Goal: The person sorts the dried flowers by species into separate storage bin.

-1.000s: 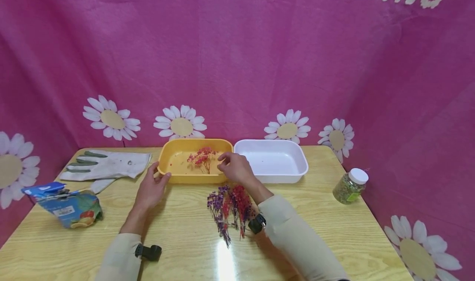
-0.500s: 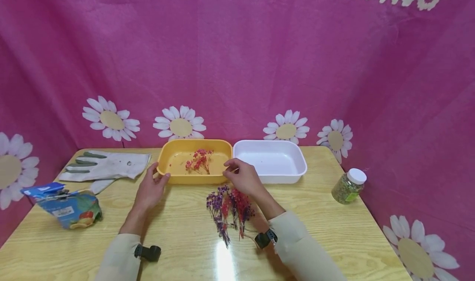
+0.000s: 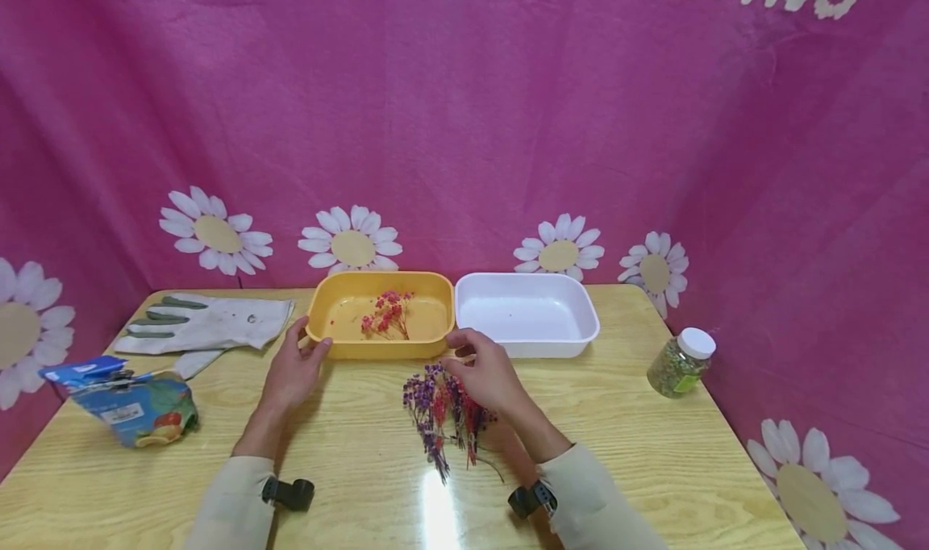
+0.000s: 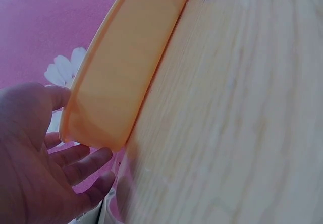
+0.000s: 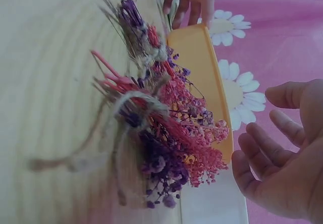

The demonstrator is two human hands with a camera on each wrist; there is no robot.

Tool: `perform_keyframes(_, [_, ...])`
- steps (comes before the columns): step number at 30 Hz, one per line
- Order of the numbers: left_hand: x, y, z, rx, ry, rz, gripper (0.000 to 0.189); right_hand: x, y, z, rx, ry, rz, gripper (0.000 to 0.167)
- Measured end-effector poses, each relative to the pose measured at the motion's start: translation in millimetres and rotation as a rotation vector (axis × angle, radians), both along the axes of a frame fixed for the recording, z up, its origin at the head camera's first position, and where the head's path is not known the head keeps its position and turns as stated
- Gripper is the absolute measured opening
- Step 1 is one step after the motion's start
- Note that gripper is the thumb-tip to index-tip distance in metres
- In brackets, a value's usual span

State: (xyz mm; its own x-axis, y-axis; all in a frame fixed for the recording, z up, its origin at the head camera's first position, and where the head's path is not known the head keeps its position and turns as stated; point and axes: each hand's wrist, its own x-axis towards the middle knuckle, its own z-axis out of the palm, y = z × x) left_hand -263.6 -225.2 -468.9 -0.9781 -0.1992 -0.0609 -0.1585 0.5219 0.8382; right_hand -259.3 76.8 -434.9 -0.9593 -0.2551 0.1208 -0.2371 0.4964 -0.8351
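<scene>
My left hand (image 3: pixel 293 370) holds the left end of a yellow tray (image 3: pixel 377 348), its thumb and fingers around the near corner. The left wrist view shows the thumb at the tray's rim (image 4: pixel 88 57) and the fingers along the end. A small sprig of dried red flowers (image 3: pixel 388 314) lies inside the tray. My right hand (image 3: pixel 488 377) holds nothing, its fingers loosely bent just off the tray's near right corner. Below it on the table are bundles of dried purple and red flowers (image 5: pixel 171 128), tied with twine; the hand partly hides them in the head view.
A white tray (image 3: pixel 530 348) stands against the yellow one on the right. Work gloves (image 3: pixel 218 322) and a blue pouch (image 3: pixel 138 409) lie at the left. A lidded jar (image 3: pixel 681 364) stands near the table's right edge, before a pink cloth backdrop (image 3: pixel 464 131).
My right hand has drawn back out of the yellow tray towards the near right, over the flower bundles. The red sprig stays in the tray. My left hand has not moved.
</scene>
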Motion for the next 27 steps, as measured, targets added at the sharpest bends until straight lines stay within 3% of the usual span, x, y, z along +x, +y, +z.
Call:
perform_keyframes(13, [1.6, -1.0, -0.2, -0.008, 0.012, -0.022, 0.072, 27.5, 16, -5.9, 0.014, 0.146, -0.011, 0.034])
perform_keyframes(18, [2.6, -1.5, -0.3, -0.014, 0.009, -0.028, 0.074, 35.6, 22, -10.6, 0.048, 0.127, -0.035, 0.032])
perform_keyframes(27, [2.4, -1.3, 0.5, -0.011, 0.009, -0.027, 0.075, 44.7, 30, -20.3, -0.004, 0.066, -0.08, 0.028])
